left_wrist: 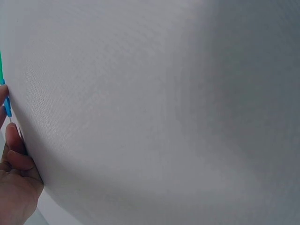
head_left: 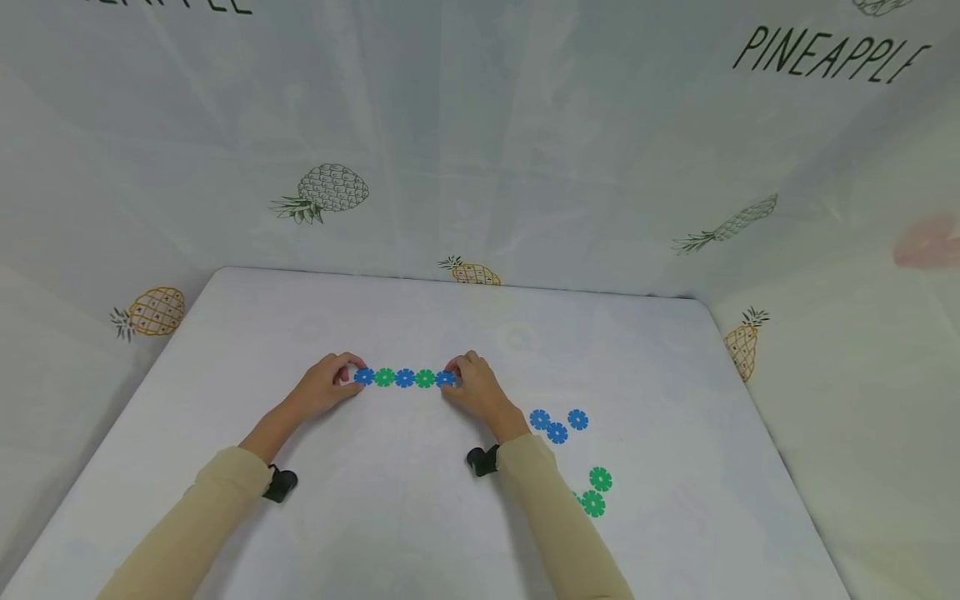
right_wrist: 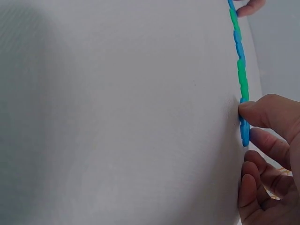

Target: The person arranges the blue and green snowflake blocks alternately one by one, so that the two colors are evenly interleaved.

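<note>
A straight row of notched plastic snowflake discs, blue and green by turns, lies across the white table between my hands. Thumb and fingers of my left hand (head_left: 321, 387) pinch the blue end disc (head_left: 363, 377) on the left. At the other end, my right hand (head_left: 480, 392) pinches another blue disc (head_left: 446, 380) by its edges. Between these ends are a green disc (head_left: 385, 377), a blue disc (head_left: 405, 378) and a second green disc (head_left: 425, 379). Edge-on in the right wrist view, the discs form a thin line, with the right thumb on the near blue one (right_wrist: 244, 133).
Three loose blue discs (head_left: 557, 432) lie on the table (head_left: 675, 400) right of my right wrist. Loose green discs (head_left: 593, 503) sit nearer, one partly hidden by the right sleeve (head_left: 558, 508). A pineapple-print curtain (head_left: 525, 167) surrounds the table's back and sides.
</note>
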The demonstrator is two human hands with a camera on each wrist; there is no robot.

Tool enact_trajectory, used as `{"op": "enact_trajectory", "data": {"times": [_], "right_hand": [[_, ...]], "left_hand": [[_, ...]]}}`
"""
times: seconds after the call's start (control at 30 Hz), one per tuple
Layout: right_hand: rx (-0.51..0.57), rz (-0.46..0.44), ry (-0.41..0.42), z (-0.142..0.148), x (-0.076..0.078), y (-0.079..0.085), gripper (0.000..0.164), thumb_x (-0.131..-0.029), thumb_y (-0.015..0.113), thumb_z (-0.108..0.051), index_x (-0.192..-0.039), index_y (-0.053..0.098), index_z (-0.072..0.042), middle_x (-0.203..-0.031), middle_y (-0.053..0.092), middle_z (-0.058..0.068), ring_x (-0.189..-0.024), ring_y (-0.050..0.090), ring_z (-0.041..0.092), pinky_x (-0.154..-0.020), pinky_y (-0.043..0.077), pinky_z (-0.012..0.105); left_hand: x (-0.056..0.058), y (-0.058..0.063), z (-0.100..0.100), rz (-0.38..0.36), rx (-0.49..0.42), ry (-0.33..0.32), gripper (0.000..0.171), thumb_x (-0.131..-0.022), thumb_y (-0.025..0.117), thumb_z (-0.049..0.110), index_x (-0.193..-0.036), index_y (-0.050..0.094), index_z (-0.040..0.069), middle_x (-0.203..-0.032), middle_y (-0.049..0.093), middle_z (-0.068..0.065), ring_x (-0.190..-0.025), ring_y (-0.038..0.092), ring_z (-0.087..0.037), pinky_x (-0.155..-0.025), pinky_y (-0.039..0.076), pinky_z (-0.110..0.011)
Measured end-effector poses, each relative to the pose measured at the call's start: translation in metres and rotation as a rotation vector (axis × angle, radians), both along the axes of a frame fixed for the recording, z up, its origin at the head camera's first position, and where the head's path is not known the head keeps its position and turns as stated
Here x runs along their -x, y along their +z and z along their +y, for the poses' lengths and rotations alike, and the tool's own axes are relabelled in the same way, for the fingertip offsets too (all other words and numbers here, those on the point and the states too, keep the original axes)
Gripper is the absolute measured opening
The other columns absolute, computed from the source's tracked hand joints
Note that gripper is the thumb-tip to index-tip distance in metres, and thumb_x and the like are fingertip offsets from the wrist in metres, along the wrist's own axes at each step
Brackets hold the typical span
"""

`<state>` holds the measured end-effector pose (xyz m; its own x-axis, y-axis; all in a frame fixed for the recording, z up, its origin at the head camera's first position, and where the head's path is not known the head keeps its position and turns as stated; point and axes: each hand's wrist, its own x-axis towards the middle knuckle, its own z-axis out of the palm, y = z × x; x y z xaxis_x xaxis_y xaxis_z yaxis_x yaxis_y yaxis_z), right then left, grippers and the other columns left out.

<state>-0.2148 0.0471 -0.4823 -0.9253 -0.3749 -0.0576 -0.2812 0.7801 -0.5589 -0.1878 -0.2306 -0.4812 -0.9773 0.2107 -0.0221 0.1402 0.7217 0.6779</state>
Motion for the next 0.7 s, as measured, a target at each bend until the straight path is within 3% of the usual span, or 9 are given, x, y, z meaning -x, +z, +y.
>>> {"op": "enact_trajectory", "data": {"times": [0.7], "right_hand": [[0.015, -0.039, -0.019, -0.001, -0.0008, 0.003, 0.029, -0.084, 0.068, -0.02, -0.108, 0.059, -0.006, -0.1, 0.052, 0.007, -0.093, 0.049, 0.018, -0.087, 0.045, 0.032]], "left_hand": [[0.0003, -0.0017, -0.0005, 0.003, -0.007, -0.002, 0.031, -0.084, 0.067, 0.013, -0.112, 0.058, 0.005, -0.079, 0.043, -0.006, -0.072, 0.039, -0.016, -0.062, 0.032, -0.026]]}}
